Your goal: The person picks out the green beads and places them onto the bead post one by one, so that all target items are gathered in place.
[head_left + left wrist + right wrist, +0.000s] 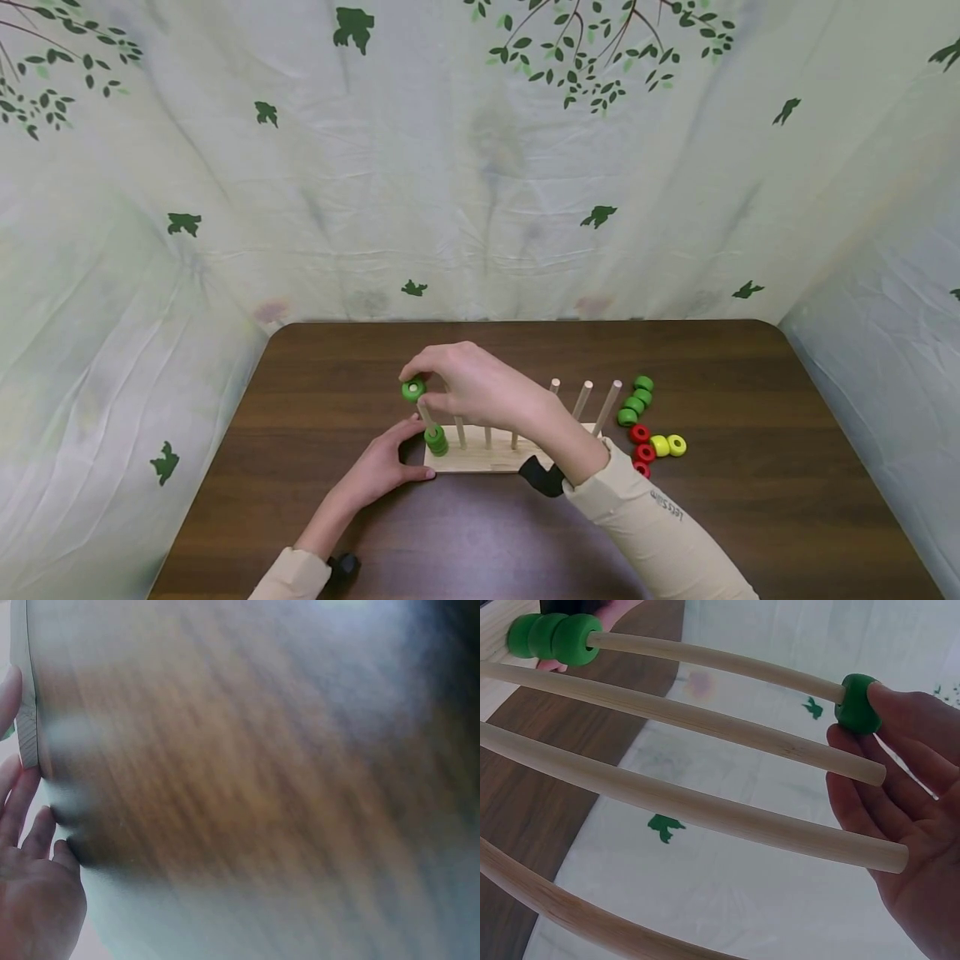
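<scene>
My right hand pinches a green wooden bead between thumb and fingers, at the top of the leftmost peg. The peg's tip sits in the bead's hole. Lower on that same peg, several green beads are stacked against the pale wooden base. With thumb in front and fingers behind, my left hand holds the base's left end; the left wrist view catches this hand at its edge beside the board end. The right forearm hides part of the base.
Bare pegs rise along the rest of the base. Right of it on the brown table lie several green beads, red beads and two yellow beads. A leaf-printed cloth hangs behind the table.
</scene>
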A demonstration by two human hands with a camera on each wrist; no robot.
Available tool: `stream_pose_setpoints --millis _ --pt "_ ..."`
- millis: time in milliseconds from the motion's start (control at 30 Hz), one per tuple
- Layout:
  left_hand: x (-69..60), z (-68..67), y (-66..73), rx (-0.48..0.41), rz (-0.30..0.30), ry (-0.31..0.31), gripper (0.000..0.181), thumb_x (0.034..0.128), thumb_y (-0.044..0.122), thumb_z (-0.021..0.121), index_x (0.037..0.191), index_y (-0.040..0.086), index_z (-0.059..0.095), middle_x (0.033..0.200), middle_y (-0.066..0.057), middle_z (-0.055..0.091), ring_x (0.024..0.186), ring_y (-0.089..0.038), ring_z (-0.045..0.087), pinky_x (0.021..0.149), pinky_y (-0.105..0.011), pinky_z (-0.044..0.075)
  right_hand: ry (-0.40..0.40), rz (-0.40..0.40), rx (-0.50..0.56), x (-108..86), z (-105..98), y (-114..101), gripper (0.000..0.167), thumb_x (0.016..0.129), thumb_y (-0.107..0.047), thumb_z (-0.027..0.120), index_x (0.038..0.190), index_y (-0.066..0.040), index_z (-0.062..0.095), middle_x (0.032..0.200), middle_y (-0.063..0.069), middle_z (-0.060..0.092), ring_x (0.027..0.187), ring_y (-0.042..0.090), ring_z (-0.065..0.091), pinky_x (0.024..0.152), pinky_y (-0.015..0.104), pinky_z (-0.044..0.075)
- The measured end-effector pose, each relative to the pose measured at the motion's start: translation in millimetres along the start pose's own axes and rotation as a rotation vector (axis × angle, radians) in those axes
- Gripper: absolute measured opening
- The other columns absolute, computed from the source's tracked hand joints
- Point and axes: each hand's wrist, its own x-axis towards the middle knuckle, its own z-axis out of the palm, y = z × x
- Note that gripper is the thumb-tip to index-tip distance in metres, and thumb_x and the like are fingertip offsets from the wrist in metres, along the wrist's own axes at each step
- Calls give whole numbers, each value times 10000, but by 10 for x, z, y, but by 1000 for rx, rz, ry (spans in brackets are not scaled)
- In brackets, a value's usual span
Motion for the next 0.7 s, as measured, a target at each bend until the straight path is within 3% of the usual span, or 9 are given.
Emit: stream_pose_setpoints --millis 300,567,700 --pt "-3 7 -1 2 4 5 720 716 300 896 1360 217 583 1505 -73 432 1421 -268 327 1091 -528 318 27 19 9 -51 -46 -35 295 920 -73 653 1202 -151 687 1147 -93 646 1001 35 595 845 194 458" --pt "3 11 2 19 17 23 721 703 284 905 1350 197 597 1485 -105 456 1404 -289 354 1093 -524 317 122 -29 32 -176 -92 -52 302 933 -79 673 1222 -167 666 1192 -99 635 1043 37 587 858 204 462" --pt "13 17 -5 28 31 27 721 705 278 904 1350 180 596 1476 -120 465 1400 -302 360 1091 -526 319 179 -63 96 -271 -99 -62 297 932 -85 683 1214 -173 661 1164 -122 638 1025 23 586 864 203 466"
